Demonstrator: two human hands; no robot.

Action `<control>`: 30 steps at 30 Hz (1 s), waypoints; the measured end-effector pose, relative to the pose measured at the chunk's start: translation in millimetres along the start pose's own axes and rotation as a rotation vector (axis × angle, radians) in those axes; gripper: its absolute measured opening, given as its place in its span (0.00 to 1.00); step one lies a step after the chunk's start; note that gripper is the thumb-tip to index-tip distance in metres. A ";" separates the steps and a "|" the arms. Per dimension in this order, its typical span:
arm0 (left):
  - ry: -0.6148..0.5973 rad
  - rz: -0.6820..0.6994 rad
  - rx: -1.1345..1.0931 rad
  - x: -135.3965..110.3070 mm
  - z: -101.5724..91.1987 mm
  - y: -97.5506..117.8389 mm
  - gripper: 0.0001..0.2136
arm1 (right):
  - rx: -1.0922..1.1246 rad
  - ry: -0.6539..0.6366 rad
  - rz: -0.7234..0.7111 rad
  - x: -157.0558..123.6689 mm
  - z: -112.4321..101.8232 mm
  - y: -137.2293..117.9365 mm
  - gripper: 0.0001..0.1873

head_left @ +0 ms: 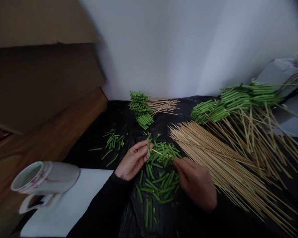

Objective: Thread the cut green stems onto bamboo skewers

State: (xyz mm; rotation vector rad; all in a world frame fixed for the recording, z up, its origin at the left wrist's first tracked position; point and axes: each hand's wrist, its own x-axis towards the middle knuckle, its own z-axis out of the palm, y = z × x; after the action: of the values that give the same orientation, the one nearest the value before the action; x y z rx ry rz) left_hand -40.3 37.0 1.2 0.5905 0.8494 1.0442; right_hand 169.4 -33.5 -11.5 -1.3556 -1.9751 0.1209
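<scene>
Head view: supplies spread within my reach

Black plastic sheeting (119, 115) spreads beneath the work, likely to catch scraps. On my right, bare sticks (221, 155) lie in one broad bundle, probably so single ones slide out easily. Beyond them, bean-tipped sticks (238, 99) are heaped with green ends grouped; a smaller stack (144, 119) sits ahead, green ends leftward. Loose green pieces (169, 152) lie just below my hands, handy for picking. My left hand (134, 158) has its fingers clamped on one green piece (148, 145), near upright, presumably for steadiness. My right hand's (197, 181) fingers are together, apparently pinching a thin stick (156, 151) aimed at that piece; I cannot tell whether it has entered.
</scene>
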 end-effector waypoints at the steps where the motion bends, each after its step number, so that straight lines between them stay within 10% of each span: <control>1: 0.001 -0.001 0.002 -0.3 0.3 0.0 0.14 | 0.004 0.000 -0.002 0.1 -0.1 -0.1 0.12; 16: 0.022 0.030 0.104 -3.4 2.3 -1.7 0.14 | 0.001 -0.066 0.044 -0.9 -0.7 -0.8 0.12; 30: 0.065 0.352 0.762 -4.1 4.6 -2.5 0.09 | -0.104 -0.165 0.064 -3.4 1.5 -1.8 0.13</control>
State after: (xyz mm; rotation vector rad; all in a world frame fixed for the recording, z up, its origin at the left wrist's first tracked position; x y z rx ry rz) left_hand -36.2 32.1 3.1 1.3924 1.2352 1.0391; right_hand 167.6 -36.6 -13.5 -1.5190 -2.0992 0.1667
